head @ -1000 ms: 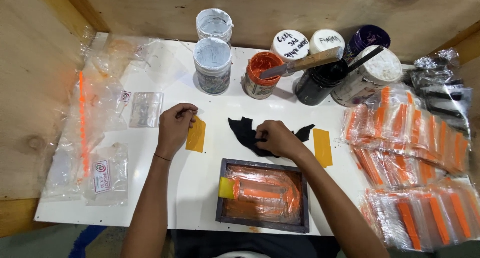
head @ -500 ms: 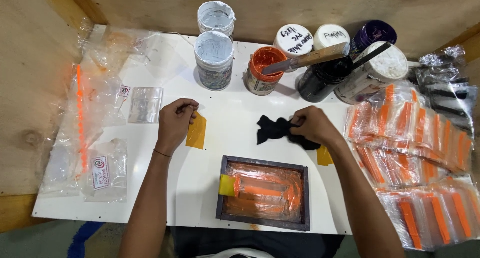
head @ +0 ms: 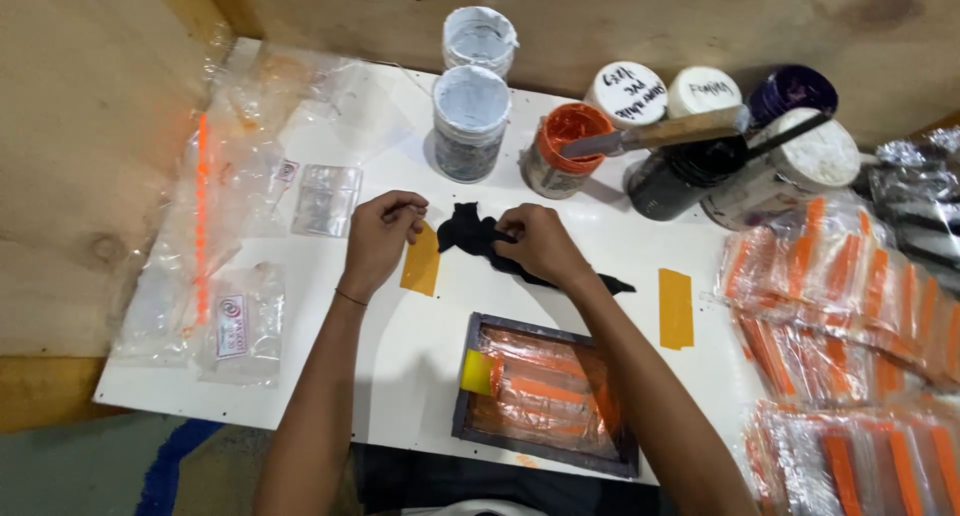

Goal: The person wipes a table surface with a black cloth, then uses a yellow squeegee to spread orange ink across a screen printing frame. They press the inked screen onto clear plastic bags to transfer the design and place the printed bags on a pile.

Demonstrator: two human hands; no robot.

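Black fabric piece (head: 480,238) lying crumpled on the white surface (head: 400,376) at mid-depth, between the two hands, its tail trailing rightward past the right wrist

Nearest: dark-framed screen (head: 545,394) flat at the front edge, orange-stained mesh, small yellow block at its left end. To the right, heaps of clear packets with orange strips (head: 850,316) covering that side of the surface. To the left, clear plastic bags (head: 235,321) near the front corner, one orange streak running along them.

Further in: left hand (head: 378,238) curled, fingers (head: 405,208) pressed together over the top of a yellow tape strip (head: 421,264), just beside the fabric; whether pinching anything, cannot tell. Right hand (head: 540,244) resting on the fabric, fingers (head: 510,224) bunched and pinching its edge. Second yellow tape strip (head: 676,308) stuck flat well to the right, apart from both hands. Small clear packet (head: 325,198) left of the left hand.

Farther back: row of paint pots along the rear edge, namely two grey-lidded tubs (head: 470,116), an orange paint pot (head: 562,148) with a wooden-handled spatula (head: 660,134) laid across it, a black pot (head: 680,176), white-lidded and purple-lidded tubs (head: 700,88) behind.

Beyond and around: bare plywood walls (head: 620,16) at the back and left, closing in the surface; grey floor with a blue stripe (head: 170,466) showing below the front left corner
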